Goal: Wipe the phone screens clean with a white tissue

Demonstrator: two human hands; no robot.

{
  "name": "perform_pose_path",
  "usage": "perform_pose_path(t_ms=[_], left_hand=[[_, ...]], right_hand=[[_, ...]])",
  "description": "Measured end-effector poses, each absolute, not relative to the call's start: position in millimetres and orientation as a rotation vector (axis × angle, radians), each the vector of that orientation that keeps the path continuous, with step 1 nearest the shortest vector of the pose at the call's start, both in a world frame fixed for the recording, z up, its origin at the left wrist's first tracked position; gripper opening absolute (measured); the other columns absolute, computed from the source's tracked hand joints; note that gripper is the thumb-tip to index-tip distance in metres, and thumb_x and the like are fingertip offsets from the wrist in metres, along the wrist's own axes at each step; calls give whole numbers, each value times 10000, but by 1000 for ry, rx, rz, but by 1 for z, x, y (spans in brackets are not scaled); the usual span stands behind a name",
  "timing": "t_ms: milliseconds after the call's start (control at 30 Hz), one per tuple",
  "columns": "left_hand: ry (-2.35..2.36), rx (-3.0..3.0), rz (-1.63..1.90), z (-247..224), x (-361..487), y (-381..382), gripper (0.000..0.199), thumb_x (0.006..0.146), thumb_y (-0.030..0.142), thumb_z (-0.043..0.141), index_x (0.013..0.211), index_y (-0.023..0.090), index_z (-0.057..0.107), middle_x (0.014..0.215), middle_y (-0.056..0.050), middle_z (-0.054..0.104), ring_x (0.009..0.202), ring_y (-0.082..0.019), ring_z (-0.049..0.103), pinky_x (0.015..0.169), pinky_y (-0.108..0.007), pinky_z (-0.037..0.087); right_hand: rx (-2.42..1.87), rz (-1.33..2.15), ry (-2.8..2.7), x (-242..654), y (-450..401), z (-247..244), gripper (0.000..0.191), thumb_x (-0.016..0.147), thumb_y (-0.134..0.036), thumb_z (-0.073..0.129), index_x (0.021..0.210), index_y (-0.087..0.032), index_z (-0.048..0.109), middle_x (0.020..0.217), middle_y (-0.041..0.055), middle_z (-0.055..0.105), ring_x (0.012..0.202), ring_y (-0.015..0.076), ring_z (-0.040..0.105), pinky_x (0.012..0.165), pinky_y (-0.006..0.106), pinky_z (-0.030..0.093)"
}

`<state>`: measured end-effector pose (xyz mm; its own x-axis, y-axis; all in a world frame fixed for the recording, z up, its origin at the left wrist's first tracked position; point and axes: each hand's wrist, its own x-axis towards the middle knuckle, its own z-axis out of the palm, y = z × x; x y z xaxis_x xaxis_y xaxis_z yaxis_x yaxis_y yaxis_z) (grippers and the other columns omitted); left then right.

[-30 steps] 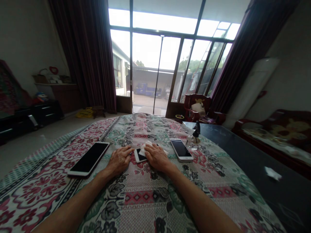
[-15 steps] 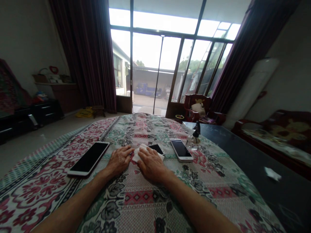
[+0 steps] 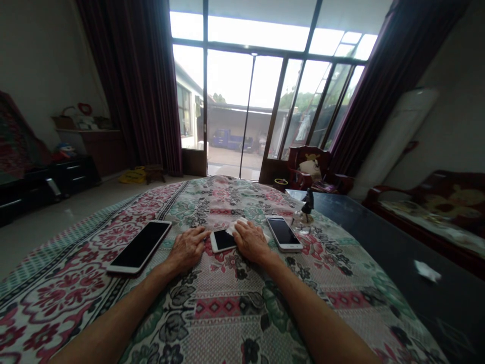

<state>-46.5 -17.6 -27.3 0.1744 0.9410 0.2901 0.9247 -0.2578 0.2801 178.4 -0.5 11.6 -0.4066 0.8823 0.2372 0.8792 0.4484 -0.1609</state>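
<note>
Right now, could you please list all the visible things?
Large phone: one, white, left
Middle phone: one, white, centre
Third phone: one, white, right
Tissue: one, white, over middle phone
Figurine: one, black, beyond third phone
Tablecloth: one, multicoloured, under phones
Side surface: one, black, right
Crumpled paper: one, white, on side surface
Glazed front: one, dark, background
Curtains: two, purple, beside glazed front
Vehicle: one, blue, outside
Chair: one, reddish, background
Sofa: one, reddish, far right
Bag: one, yellow, left floor
Left hand: one, bare, on tablecloth
Right hand: one, bare, on tissue

On the round floral-clothed counter (image 3: 223,313), the small white rectangular phone (image 3: 222,241) lies between the large white rectangular phone (image 3: 141,247), left, and the medium white rectangular phone (image 3: 283,233), right.
</note>
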Motion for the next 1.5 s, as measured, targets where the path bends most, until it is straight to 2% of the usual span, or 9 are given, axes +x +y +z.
perform_pose_path(t_ms=[167, 467, 767, 900, 1033, 1233, 1367, 1500], left_hand=[[1881, 2405, 611, -27, -46, -18, 455, 895, 203, 409, 1301, 273, 602, 1428, -69, 534, 1312, -263, 471, 1084, -436, 353], [1904, 2426, 527, -25, -45, -20, 468, 912, 205, 385, 1342, 247, 564, 1449, -74, 509, 1324, -260, 457, 1083, -442, 356], [1917, 2424, 490, -23, -44, -21, 450, 931, 223, 383, 1344, 242, 561, 1452, -70, 504, 1335, -263, 445, 1082, -442, 355], [1922, 2423, 511, -25, -45, -20, 448, 927, 220, 393, 1339, 248, 564, 1444, -61, 514, 1322, -254, 457, 1081, -429, 357], [1896, 2436, 545, -26, -46, -19, 450, 916, 205, 401, 1326, 250, 579, 1436, -67, 521, 1311, -255, 470, 1079, -423, 359], [1912, 2410, 559, -28, -46, -18, 449, 914, 206, 405, 1324, 273, 576, 1443, -49, 516, 1322, -255, 458, 1080, -434, 351], [1901, 2411, 562, -28, -46, -18, 448, 917, 212, 399, 1326, 274, 572, 1444, -53, 515, 1318, -252, 463, 1077, -433, 353], [1902, 2420, 570, -27, -46, -19, 446, 914, 212, 399, 1317, 277, 578, 1444, -50, 516, 1316, -249, 464, 1071, -430, 362]], right_hand=[[-1556, -40, -2398, 181, 0, 13, 327, 996, -345, 335, 1095, -197, 610, 1229, 104, 600, 1141, 265, 484, 948, 412, 345], [-1592, -49, -2374, 168, -22, 11, 348, 984, -342, 370, 1193, -167, 586, 1325, 140, 554, 1212, 293, 456, 1000, 438, 327], [-1226, -3, -2518, 143, -54, 7, 430, 986, -394, 368, 1292, -147, 543, 1430, 140, 479, 1290, 293, 401, 1068, 451, 300], [-1182, 14, -2526, 145, -50, 12, 374, 997, -360, 348, 1222, -178, 585, 1379, 101, 531, 1253, 262, 438, 1034, 414, 331], [-1335, 45, -2514, 156, -36, 23, 351, 1007, -303, 321, 1019, -210, 660, 1192, 68, 645, 1129, 227, 532, 949, 370, 371], [-1678, -34, -2410, 174, -20, 31, 368, 1008, -275, 315, 1012, -158, 664, 1050, 126, 691, 1008, 234, 612, 867, 345, 401], [-1708, -45, -2342, 178, -19, 27, 392, 1011, -280, 296, 997, -158, 668, 1050, 125, 689, 1007, 229, 610, 871, 335, 410], [-1568, -50, -2388, 170, -27, 22, 376, 1007, -301, 315, 1010, -182, 672, 1154, 111, 656, 1107, 239, 554, 954, 368, 388]])
